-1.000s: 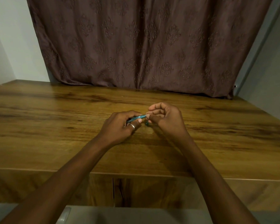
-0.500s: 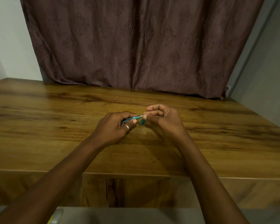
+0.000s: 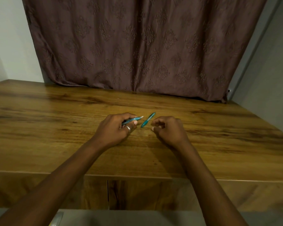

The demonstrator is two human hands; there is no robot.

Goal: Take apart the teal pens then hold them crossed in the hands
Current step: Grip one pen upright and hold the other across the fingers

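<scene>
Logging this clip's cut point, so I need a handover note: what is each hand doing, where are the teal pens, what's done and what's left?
Left hand: fingers curled round one teal pen, its pale tip pointing right.
Right hand: fingers curled, nothing visible in them.
Second teal pen lies on the wooden table between the hands, touching neither.
Done: the pens are apart.
Left: pick up the loose pen, probably with the free hand, then hold both crossed.
</scene>
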